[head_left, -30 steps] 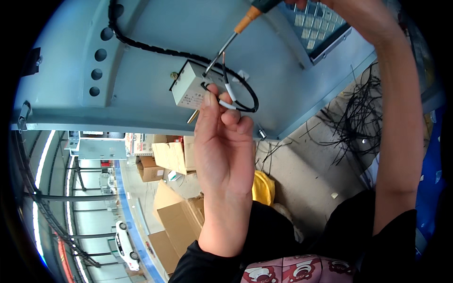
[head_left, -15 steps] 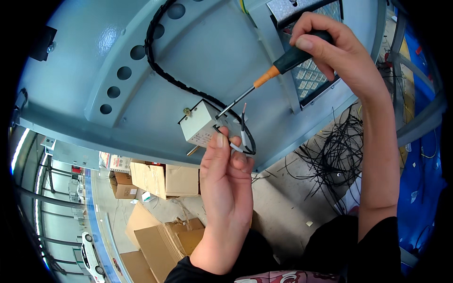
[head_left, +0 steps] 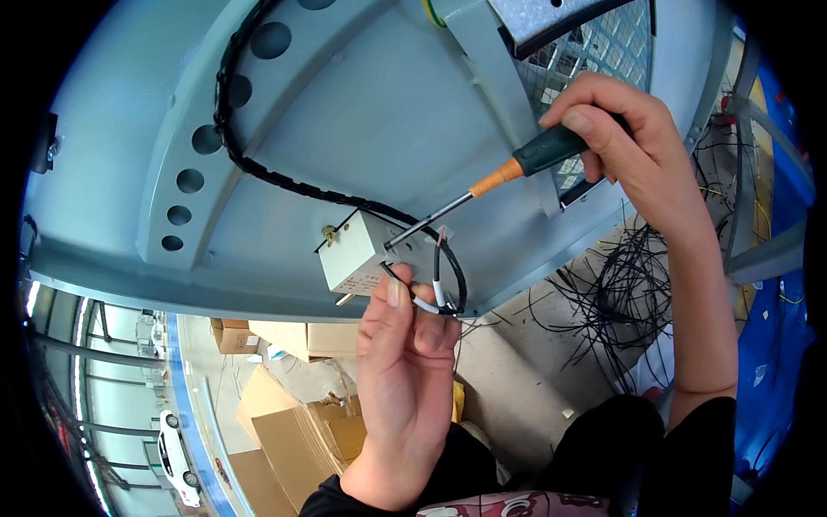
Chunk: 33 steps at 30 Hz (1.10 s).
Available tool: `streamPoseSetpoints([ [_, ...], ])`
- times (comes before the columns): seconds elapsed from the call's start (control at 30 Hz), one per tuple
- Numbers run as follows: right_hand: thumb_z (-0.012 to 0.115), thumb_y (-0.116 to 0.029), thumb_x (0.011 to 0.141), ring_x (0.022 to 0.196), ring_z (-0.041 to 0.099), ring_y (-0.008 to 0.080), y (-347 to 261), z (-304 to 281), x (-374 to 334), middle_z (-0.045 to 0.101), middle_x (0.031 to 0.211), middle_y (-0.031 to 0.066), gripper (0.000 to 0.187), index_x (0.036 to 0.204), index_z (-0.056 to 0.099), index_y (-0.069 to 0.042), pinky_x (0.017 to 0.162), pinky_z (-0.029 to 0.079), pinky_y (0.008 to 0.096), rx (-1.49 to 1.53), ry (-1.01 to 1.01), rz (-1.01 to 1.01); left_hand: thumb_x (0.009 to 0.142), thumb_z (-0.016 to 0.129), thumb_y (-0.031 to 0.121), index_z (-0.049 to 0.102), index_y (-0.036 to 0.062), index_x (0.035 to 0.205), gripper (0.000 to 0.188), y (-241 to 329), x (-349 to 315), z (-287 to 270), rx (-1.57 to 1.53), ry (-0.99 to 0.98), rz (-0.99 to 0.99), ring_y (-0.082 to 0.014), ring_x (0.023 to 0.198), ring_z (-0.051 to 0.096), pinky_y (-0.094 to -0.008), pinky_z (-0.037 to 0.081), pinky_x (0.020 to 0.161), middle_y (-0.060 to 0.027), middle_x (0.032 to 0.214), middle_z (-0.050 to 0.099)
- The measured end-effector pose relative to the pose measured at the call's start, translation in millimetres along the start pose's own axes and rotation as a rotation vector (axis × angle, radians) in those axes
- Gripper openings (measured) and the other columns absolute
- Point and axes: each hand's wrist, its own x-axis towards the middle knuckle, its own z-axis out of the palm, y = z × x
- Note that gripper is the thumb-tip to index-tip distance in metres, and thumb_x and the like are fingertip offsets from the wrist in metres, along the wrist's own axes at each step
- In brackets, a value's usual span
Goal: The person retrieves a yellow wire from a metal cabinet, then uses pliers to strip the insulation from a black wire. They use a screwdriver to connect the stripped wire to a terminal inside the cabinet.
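Observation:
My right hand (head_left: 622, 155) grips the dark green and orange handle of a screwdriver (head_left: 495, 178). Its steel shaft slants down to the left, and the tip meets the side of a small white box (head_left: 362, 252) fixed to the grey-blue metal panel. Just below that tip, my left hand (head_left: 409, 332) pinches a black wire (head_left: 419, 302) with a white sleeve, its end at the box. A second black wire (head_left: 438, 258), also white-sleeved, stands up beside it with bare copper showing. Both come from a black wrapped cable (head_left: 297, 184) that curves across the panel.
The metal panel (head_left: 379, 112) has a row of round holes and a mesh opening (head_left: 594, 60) at upper right. A tangle of black wires (head_left: 624, 297) lies on the floor to the right. Cardboard boxes (head_left: 293, 439) stand below left, and a white car (head_left: 177, 457) is farther off.
The box and panel sit a little lower and further left in view. Both hands keep their grips, the screwdriver tip stays at the box and the left fingers remain on the wire.

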Motion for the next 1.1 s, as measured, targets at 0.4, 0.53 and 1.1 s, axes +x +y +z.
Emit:
streamPoseSetpoints([
  [0.4, 0.066, -0.015, 0.084, 0.098, 0.047, 0.0128, 8, -4, -5, 0.047, 0.100, 0.0044, 0.021, 0.098, 0.056, -0.004, 0.089, 0.040, 0.0271, 0.063, -0.110, 0.019, 0.103, 0.049, 0.017, 0.063, 0.0074, 0.116, 0.021, 1, 1, -3, 0.023, -0.010, -0.006, -0.0016, 0.060, 0.048, -0.0231, 0.037, 0.063, -0.0023, 0.095, 0.068],
  [0.53, 0.069, -0.021, 0.083, 0.096, 0.048, 0.0127, 18, 4, -7, 0.048, 0.101, 0.0047, 0.026, 0.099, 0.057, -0.005, 0.087, 0.041, 0.0277, 0.103, -0.013, -0.201, 0.103, 0.049, 0.017, 0.063, 0.0079, 0.116, 0.021, 3, 1, -6, 0.041, 0.002, -0.003, -0.0013, 0.060, 0.048, -0.0234, 0.037, 0.064, -0.0016, 0.095, 0.067],
  [1.1, 0.063, -0.019, 0.089, 0.079, 0.056, 0.0063, 14, 4, -3, 0.055, 0.095, 0.0024, 0.019, 0.098, 0.060, -0.003, 0.066, 0.045, 0.0188, 0.067, -0.028, -0.129, 0.103, 0.050, 0.016, 0.063, 0.0064, 0.115, 0.020, 1, 1, -4, 0.011, 0.028, 0.005, -0.0016, 0.059, 0.048, -0.0230, 0.036, 0.063, -0.0049, 0.097, 0.068],
])
